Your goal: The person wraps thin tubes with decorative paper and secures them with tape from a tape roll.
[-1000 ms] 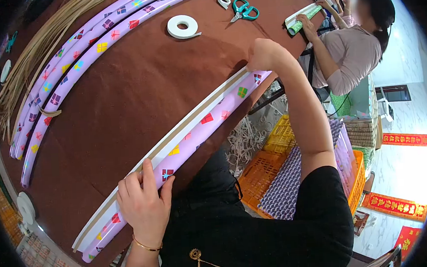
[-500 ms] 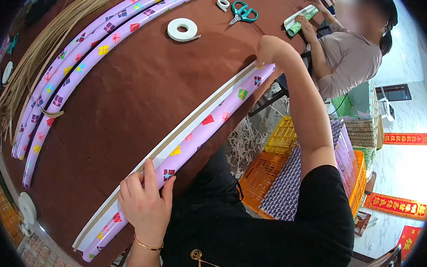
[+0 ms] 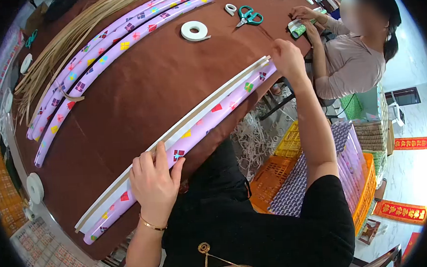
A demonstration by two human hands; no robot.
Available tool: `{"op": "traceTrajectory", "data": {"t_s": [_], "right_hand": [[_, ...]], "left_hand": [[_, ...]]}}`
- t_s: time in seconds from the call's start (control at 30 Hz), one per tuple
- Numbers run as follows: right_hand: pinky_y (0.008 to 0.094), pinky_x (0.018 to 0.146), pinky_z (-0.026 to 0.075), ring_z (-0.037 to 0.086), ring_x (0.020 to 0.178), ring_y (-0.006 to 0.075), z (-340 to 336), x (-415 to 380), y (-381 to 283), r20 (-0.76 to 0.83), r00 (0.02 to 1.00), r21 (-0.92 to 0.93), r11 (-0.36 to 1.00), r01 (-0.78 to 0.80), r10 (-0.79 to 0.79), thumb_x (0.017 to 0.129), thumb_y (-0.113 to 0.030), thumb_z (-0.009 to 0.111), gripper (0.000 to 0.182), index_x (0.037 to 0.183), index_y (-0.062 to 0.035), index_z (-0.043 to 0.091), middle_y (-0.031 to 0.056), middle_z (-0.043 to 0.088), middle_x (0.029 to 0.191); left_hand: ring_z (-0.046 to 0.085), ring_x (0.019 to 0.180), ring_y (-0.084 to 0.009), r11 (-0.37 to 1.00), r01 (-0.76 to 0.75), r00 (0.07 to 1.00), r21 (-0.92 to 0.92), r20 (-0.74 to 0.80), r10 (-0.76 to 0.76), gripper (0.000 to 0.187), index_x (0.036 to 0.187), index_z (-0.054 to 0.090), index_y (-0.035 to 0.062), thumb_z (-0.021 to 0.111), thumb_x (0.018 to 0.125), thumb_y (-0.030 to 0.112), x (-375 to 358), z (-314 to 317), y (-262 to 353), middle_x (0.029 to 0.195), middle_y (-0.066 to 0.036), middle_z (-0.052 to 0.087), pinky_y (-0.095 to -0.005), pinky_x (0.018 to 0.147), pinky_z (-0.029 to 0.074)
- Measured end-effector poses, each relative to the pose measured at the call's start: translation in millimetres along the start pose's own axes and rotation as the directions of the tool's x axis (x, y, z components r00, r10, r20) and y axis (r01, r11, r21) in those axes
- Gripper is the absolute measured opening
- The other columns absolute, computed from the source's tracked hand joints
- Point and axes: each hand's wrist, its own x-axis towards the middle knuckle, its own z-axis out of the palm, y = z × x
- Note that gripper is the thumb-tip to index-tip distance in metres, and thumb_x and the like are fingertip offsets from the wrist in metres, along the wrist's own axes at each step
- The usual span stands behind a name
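Observation:
A roll of lilac wrapping paper [image 3: 208, 121] printed with gift boxes lies slantwise along the table's near edge. Its white paper edge faces up, with a narrow tan strip [image 3: 193, 114] running along it. My left hand [image 3: 155, 178] lies over the lower part of the roll, fingers across the white edge and thumb on the printed side, holding it. At the far upper end is my right hand [image 3: 288, 58], its fingers bent into a pinch beside the strip's end. What those fingers hold, if anything, is hidden.
Several similar rolls [image 3: 97, 67] and tan strips [image 3: 48, 65] lie at the back left. A white tape roll [image 3: 188, 33], a smaller one [image 3: 230, 6] and teal scissors [image 3: 249, 16] are further back. A person [image 3: 350, 59] handles a green roll at right. Orange crates [image 3: 272, 181] stand below.
My right hand has turned and shifted slightly beyond the roll's upper end, uncovering the strip's end. My left hand stays on the roll. The whole view has shifted a little.

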Motion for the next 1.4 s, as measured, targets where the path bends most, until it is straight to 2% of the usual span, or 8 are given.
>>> {"op": "traceTrajectory", "data": {"t_s": [0.2,0.4,0.5,0.6,0.8,1.23,1.33,1.4], "right_hand": [[0.044,0.082,0.053,0.066,0.091,0.0366,20,7,42,0.08,0.981,0.056,0.984,0.172,-0.176,0.077,-0.002,0.053,0.024,0.085,-0.0066,0.075,0.0175,0.069,0.089],[0.0469,0.091,0.051,0.061,0.107,0.0357,21,22,59,0.176,0.973,-0.091,0.986,-0.138,0.152,0.078,-0.016,0.062,0.023,0.094,-0.0226,0.078,0.0112,0.068,0.107],[0.0438,0.09,0.051,0.063,0.101,0.0347,25,22,72,0.051,0.997,0.052,0.998,0.047,-0.05,0.082,-0.013,0.06,0.025,0.103,-0.0133,0.074,0.019,0.064,0.11],[0.038,0.085,0.049,0.062,0.097,0.0324,-17,-27,-24,-0.058,0.923,0.274,0.884,0.38,-0.379,0.083,-0.009,0.059,0.028,0.11,-0.0037,0.067,0.0173,0.063,0.102],[0.0468,0.092,0.043,0.053,0.106,0.0401,-25,-111,-132,0.11,0.571,0.374,0.567,0.734,-0.813,0.07,-0.009,0.073,0.049,0.116,-0.0022,0.06,0.0171,0.057,0.112],[0.0463,0.077,0.046,0.054,0.087,0.04,-12,-111,-155,0.005,0.434,0.279,0.418,0.865,-0.901,0.062,-0.002,0.065,0.045,0.105,-0.0005,0.052,0.0191,0.055,0.094],[0.0459,0.069,0.045,0.054,0.077,0.0373,-9,-108,-158,-0.032,0.429,0.21,0.414,0.886,-0.903,0.058,-0.004,0.066,0.036,0.092,-0.0027,0.052,0.0157,0.053,0.083],[0.0452,0.062,0.044,0.053,0.07,0.0346,-9,-104,-160,-0.058,0.415,0.204,0.396,0.895,-0.908,0.057,-0.005,0.067,0.03,0.08,-0.0041,0.048,0.0135,0.049,0.074]], "left_hand": [[0.054,0.08,-0.0242,1.0,-0.025,1.0,0.007,-0.011,0.025,0.049,0.116,0.063,0.006,0.072,0.082,0.04,-1,-1,0,0.088,-0.006,0.054,-0.0372,0.07,0.046],[0.054,0.084,-0.028,0.999,0.002,1.0,-0.054,-0.017,-0.003,0.047,0.115,0.064,0.0049,0.074,0.081,0.036,-2,0,1,0.09,-0.01,0.053,-0.0404,0.072,0.046],[0.055,0.085,-0.0292,0.996,-0.01,1.0,-0.085,-0.011,0.009,0.047,0.114,0.064,0.0053,0.074,0.08,0.036,-1,-3,0,0.09,-0.01,0.054,-0.0407,0.072,0.046],[0.056,0.087,-0.0287,0.991,-0.053,0.998,-0.125,-0.051,0.046,0.051,0.118,0.058,0.0021,0.073,0.08,0.034,-3,1,-5,0.093,-0.011,0.055,-0.0402,0.074,0.048],[0.056,0.088,-0.0284,0.982,-0.045,0.997,-0.186,-0.066,0.033,0.045,0.11,0.057,0.0004,0.073,0.078,0.029,-10,-4,-10,0.094,-0.013,0.057,-0.0395,0.077,0.049],[0.059,0.085,-0.0258,1.0,-0.01,1.0,-0.01,-0.018,0.009,0.03,0.089,0.058,0.0052,0.075,0.071,0.023,-58,-37,-61,0.088,-0.009,0.056,-0.0389,0.072,0.05],[0.061,0.087,-0.0272,0.989,-0.036,0.997,0.144,-0.059,0.045,0.031,0.09,0.057,0.0046,0.075,0.072,0.022,-58,-42,-61,0.088,-0.009,0.058,-0.0403,0.073,0.051],[0.062,0.087,-0.0287,1.0,0.002,0.999,0.021,0.048,-0.003,0.031,0.091,0.057,0.004,0.075,0.073,0.022,-56,-55,-61,0.088,-0.01,0.059,-0.0417,0.073,0.052]]}}
